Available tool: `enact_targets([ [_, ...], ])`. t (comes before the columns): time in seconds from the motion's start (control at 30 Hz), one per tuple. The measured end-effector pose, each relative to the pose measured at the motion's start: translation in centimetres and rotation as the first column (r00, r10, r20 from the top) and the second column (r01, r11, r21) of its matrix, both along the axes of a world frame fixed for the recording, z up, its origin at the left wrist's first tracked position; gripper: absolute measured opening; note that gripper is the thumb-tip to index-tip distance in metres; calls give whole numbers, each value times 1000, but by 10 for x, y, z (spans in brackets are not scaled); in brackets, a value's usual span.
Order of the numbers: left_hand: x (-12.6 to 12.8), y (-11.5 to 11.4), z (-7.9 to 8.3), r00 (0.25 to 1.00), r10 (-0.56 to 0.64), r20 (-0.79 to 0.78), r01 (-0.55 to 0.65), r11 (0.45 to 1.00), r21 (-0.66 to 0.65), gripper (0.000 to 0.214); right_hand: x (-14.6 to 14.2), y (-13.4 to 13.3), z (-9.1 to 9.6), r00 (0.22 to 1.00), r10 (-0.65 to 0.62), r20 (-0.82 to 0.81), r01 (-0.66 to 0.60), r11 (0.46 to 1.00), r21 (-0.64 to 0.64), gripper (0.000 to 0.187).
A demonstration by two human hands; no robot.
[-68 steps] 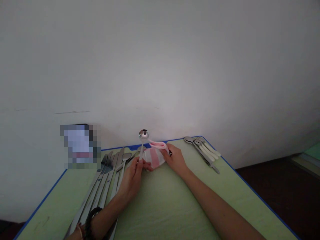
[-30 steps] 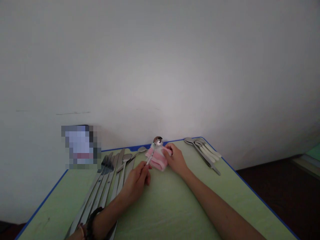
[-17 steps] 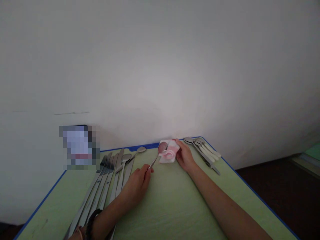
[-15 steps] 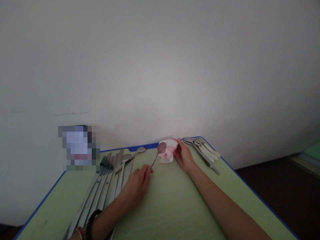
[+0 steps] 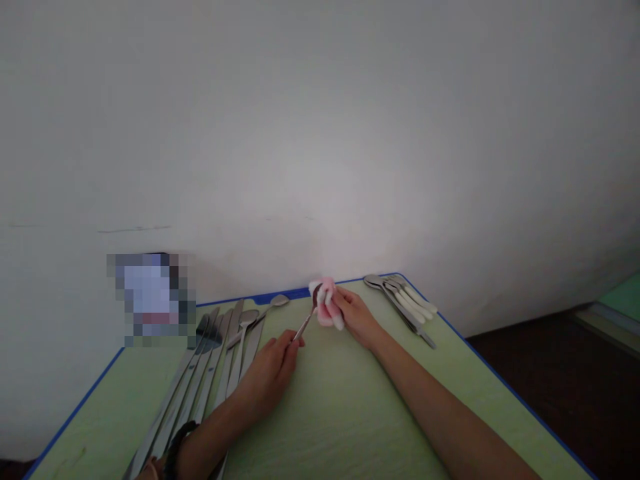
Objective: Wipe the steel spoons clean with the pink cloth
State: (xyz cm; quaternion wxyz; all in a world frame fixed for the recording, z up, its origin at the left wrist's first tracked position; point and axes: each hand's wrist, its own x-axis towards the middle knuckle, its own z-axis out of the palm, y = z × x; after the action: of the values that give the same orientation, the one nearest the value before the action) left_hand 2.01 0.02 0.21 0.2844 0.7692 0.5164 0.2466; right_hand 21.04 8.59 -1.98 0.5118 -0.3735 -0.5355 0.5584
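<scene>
My left hand [image 5: 270, 370] pinches the handle end of a metal spoon [image 5: 305, 322], which slants up and to the right over the green table [image 5: 340, 413]. My right hand [image 5: 353, 315] is closed on a pink and white cloth [image 5: 325, 303], and the cloth is pressed around the spoon's bowl near the table's far edge. Both forearms rest low over the table.
A row of long knives and spoons [image 5: 210, 373] lies on the left of the table. A small pile of spoons with pale handles [image 5: 403, 301] sits at the far right corner. A white wall rises just behind the blue table edge [image 5: 250, 298]. A blurred box [image 5: 150, 297] stands at the left.
The spoon was upright in my left hand and now slants right. My right hand carried the cloth to the right, opened it, then closed it back around the spoon's bowl.
</scene>
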Motion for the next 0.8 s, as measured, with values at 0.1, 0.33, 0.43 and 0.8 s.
enact_targets([
  [0.1,0,0,2,1000,-21,1,21,1000,-5,30,-11,-6,-1,998,-56,5,57,998,-25,38],
  [0.33,0,-1,2,999,-33,-25,32,999,-11,28,-14,-8,0,997,-59,-54,58,998,-25,38],
  [0.43,-1,0,2,999,-40,-24,40,999,5,28,-14,-9,3,997,8,-75,-9,1000,-18,35],
  [0.8,0,0,2,997,-35,-76,35,999,-2,31,-17,-9,5,988,46,-149,-67,988,-140,25],
])
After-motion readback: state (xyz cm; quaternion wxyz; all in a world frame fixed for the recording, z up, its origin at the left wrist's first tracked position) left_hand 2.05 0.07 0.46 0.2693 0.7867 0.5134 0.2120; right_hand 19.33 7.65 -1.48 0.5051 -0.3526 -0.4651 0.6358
